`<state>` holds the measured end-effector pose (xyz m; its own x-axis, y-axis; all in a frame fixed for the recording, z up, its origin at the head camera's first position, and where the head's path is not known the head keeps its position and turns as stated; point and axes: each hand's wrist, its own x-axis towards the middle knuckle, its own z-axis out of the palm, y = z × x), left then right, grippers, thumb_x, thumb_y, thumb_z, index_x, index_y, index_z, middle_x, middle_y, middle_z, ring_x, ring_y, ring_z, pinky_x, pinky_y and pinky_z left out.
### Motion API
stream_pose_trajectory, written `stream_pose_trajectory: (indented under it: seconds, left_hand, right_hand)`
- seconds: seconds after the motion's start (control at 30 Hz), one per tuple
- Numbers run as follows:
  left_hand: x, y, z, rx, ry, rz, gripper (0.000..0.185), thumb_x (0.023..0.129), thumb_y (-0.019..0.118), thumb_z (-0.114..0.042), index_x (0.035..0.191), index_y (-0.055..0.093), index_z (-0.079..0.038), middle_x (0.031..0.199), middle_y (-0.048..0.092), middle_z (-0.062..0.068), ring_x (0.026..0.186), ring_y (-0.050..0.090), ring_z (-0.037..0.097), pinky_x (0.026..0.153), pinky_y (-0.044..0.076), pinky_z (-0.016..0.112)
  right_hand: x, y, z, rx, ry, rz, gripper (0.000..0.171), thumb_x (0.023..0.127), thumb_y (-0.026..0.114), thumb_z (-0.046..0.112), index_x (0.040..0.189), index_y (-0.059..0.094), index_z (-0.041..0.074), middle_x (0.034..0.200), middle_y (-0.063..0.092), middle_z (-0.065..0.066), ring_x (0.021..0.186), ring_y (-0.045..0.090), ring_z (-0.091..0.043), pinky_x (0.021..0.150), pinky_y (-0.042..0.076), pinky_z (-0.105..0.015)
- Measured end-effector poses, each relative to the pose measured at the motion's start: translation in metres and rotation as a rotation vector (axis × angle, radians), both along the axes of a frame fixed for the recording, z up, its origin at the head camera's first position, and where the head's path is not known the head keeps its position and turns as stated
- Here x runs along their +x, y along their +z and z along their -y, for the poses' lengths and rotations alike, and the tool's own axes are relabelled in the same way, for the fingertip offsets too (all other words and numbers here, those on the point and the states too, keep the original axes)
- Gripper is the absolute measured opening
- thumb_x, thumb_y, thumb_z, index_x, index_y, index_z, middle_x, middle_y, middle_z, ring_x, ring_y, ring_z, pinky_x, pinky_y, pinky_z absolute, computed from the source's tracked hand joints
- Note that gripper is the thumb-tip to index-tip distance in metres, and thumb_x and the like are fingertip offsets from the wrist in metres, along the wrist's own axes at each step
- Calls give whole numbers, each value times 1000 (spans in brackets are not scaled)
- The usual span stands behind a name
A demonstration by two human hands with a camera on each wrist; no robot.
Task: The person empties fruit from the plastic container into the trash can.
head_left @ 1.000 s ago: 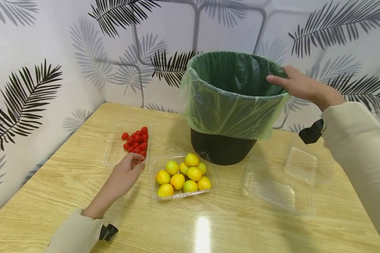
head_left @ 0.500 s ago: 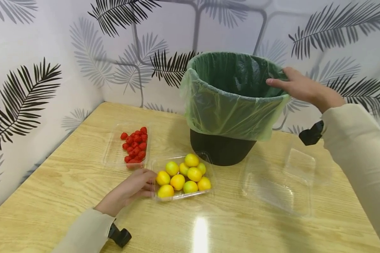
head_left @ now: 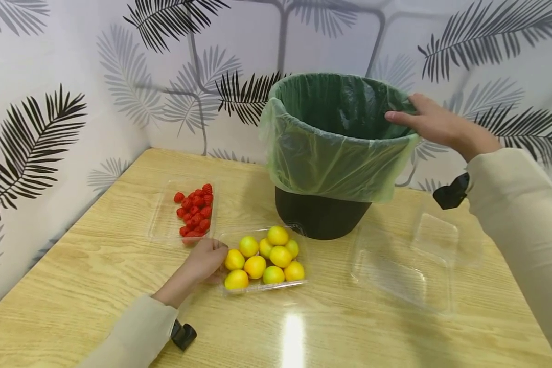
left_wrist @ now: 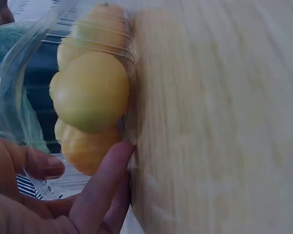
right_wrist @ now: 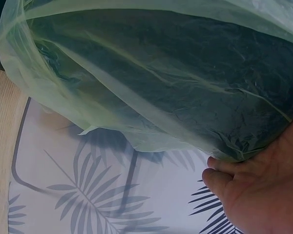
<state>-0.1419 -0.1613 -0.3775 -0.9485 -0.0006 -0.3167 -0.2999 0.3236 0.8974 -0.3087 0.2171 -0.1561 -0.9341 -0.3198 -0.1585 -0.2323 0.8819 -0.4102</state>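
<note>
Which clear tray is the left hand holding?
The middle tray: the left hand grips its left end. Only this one holds yellow fruit; the left tray has red berries.

The left wrist view's edge cuts off the left hand [left_wrist: 49,222].

Bright yellow fruits [head_left: 255,267], a few tinged green, fill a clear, colourless tray [head_left: 268,288]. To its left, red raspberries [head_left: 197,209] sit in a second clear tray [head_left: 163,222]. Beyond, a black bin [head_left: 322,214] wears a translucent pale green liner [head_left: 331,171]. The worktop [head_left: 96,266] is light yellow-brown with wavy wood grain; the white wall [head_left: 324,53] carries black and grey feathery leaves. Both sleeves [head_left: 515,204] are cream.
</note>
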Motion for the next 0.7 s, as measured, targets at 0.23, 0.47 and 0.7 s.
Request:
stream_pose_trajectory:
  seconds: [0.23,0.47,0.7]
  left_hand:
    - [0,4,2,-40,26,-55,23,95,42,-9,80,54,1,59,39,0,46,38,10,43,35,17]
    - [3,9,9,70,33,3,34,96,36,-9,118,51,12,69,36,0,47,30,5,42,38,13]
    - [10,8,13,254,-4,84,51,89,34,-9,137,35,9,131,36,22,60,37,10,48,48,17]
  right_hand:
    - [1,2,0,9,3,-5,93,96,28,62,146,-25,3,152,-29,-19,141,-23,-40,114,-6,-62]
    - [1,3,0,10,0,-9,94,96,28,62,146,-25,3,152,-29,-19,141,-23,-40,113,-6,-62]
    - [0,1,0,6,2,-11,94,95,28,63,146,-25,3,152,-28,-19,141,-23,-40,113,-6,-62]
